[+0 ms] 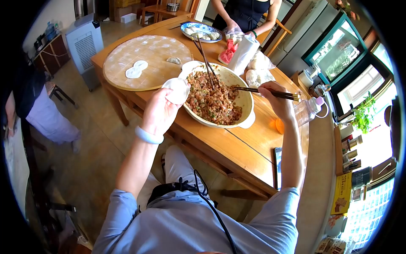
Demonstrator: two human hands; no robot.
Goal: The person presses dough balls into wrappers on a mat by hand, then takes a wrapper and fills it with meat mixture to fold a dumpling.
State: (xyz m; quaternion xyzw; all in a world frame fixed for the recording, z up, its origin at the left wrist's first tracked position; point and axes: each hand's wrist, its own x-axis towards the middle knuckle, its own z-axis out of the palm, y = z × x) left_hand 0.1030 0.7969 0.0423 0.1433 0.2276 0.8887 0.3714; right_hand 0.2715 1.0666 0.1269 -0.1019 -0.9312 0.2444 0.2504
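Note:
My left hand point(160, 109) holds a round white dumpling wrapper point(177, 91) at the near left rim of a large cream bowl point(246, 101). Minced meat filling point(215, 103) with green bits lies in the bowl. In my right hand point(275, 98) is a pair of dark chopsticks point(258, 90), their tips reaching into the filling at the bowl's right side. A second pair of chopsticks point(205, 57) leans in the bowl from the far rim. Two loose wrappers point(136, 70) and one folded dumpling point(174, 60) lie on a floured round board point(127, 51).
A blue-patterned plate point(186, 26) of dumplings stands at the far edge. Across the table, a person's hands point(241, 31) are at a plastic bag. A paper roll point(244, 54), a clear bottle point(305, 111) and a phone point(278, 167) sit to the right. Another person stands at left.

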